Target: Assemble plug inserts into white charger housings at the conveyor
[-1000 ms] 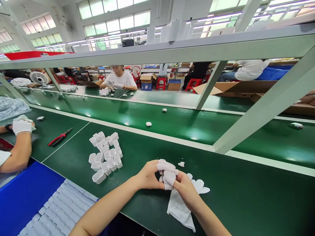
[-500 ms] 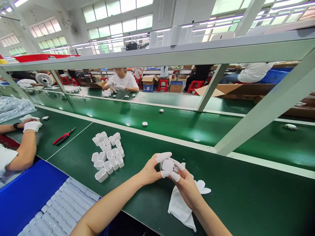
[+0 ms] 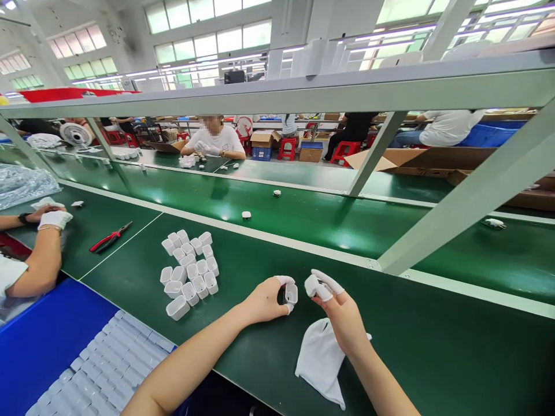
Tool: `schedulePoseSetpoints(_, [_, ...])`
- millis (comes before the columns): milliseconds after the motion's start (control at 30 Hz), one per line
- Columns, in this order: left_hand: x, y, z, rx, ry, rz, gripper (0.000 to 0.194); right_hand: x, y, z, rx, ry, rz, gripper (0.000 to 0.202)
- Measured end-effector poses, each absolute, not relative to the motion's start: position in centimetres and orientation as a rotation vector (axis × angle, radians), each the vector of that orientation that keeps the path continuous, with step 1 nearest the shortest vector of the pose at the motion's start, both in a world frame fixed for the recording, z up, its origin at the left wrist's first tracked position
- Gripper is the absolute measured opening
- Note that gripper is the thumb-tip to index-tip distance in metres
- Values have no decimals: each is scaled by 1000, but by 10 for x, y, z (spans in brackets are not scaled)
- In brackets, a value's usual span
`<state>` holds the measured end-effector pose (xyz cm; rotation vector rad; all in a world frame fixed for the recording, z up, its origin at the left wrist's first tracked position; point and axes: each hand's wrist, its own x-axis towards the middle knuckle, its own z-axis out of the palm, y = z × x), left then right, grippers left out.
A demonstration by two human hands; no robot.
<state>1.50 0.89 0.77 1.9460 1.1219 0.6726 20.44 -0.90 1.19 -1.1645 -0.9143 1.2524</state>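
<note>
Between the thumb and fingers of my left hand [image 3: 264,300] is a small white plastic housing [image 3: 291,294], its open end facing right. My right hand [image 3: 342,312] pinches a white plastic piece [image 3: 311,285] of about the same width, a short gap away from the housing. White finger cots cover fingertips on both hands. Below my right hand a white glove [image 3: 318,361] lies on the green bench [image 3: 255,358]. To the left of my left hand stands a cluster of similar white housings [image 3: 189,293], most with their open tops up.
A blue bin [image 3: 56,335] at the lower left holds rows of white parts. Red-handled pliers [image 3: 110,238] lie near a co-worker's gloved hand [image 3: 55,219]. Beyond a metal frame post [image 3: 463,190], a green conveyor [image 3: 208,205] carries small white pieces.
My hands have moved apart, separating the white piece from the housing; each hand now holds one. The pieces on the conveyor have shifted left.
</note>
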Motion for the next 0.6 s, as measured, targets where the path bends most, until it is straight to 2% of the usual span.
schedulePoseSetpoints(300, [13,10,11,1883,1026,648,40,203,-6,-10,-1354,-1466,874,45])
schedulePoseSetpoints(600, [12,14,5,1903,1000,671,44,198,-10,-8,-1423,-1632,768,39])
